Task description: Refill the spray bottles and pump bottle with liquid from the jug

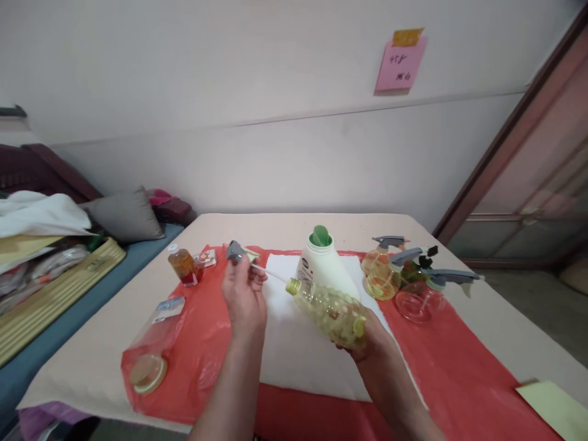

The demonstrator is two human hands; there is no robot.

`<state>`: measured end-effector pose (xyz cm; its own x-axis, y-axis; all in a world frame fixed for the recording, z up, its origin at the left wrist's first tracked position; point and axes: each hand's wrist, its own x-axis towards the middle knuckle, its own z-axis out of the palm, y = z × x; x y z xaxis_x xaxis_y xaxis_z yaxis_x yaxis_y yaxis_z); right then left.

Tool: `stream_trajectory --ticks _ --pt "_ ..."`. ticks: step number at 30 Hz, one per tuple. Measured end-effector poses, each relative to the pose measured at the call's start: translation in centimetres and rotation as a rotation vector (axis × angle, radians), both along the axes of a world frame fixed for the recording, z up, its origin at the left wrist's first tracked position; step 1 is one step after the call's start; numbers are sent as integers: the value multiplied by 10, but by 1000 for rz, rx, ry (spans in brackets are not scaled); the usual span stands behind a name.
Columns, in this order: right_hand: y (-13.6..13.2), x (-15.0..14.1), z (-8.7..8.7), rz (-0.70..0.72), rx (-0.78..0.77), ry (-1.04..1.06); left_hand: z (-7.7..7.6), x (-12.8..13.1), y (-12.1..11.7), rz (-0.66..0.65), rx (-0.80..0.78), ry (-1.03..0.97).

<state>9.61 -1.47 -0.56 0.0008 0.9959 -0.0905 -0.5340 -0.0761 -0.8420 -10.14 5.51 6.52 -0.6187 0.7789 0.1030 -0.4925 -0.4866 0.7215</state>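
My left hand (pixel 245 288) is closed round a grey trigger spray head (pixel 235 251). From the head a thin pale dip tube (pixel 271 273) slants right, its end at or beside the mouth of a clear yellow-green bottle (pixel 328 309); I cannot tell whether it is inside. My right hand (pixel 365 340) grips that bottle by its base, tilted with the neck up and left. Behind the bottle stands a white jug (pixel 316 260) with a green spout (pixel 320 236) in its open neck. A white cloth (pixel 312 367) lies beneath both hands.
Red plastic sheeting (pixel 463 367) covers part of the table. On the right stand several spray bottles (pixel 381 282). To the left are an amber bottle (pixel 184 266) and a clear jar (pixel 149 372) lying on its side. Yellow paper (pixel 555 407) lies at the right front.
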Motion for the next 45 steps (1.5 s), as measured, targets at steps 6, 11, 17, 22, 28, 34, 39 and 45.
stream_trajectory --ticks 6,11,17,22,28,34,39,45 --pt "-7 -2 3 -39 89 23 -4 46 -20 -387 58 0" --pt "-13 2 1 -91 186 -61 -2 57 -28 -489 21 -55" --pt "-17 -1 6 -113 215 -48 0 53 -28 -512 33 -41" --pt "-17 -15 4 153 -111 199 1 51 -29 -551 41 -28" --pt "-21 -24 3 232 -205 81 1 44 -30 -525 85 44" --pt "-21 -21 12 -3 131 -38 2 40 -27 -407 139 22" --pt "-21 -26 14 161 -97 43 5 43 -29 -465 134 74" --pt "-20 -24 20 71 11 137 6 44 -31 -427 178 79"
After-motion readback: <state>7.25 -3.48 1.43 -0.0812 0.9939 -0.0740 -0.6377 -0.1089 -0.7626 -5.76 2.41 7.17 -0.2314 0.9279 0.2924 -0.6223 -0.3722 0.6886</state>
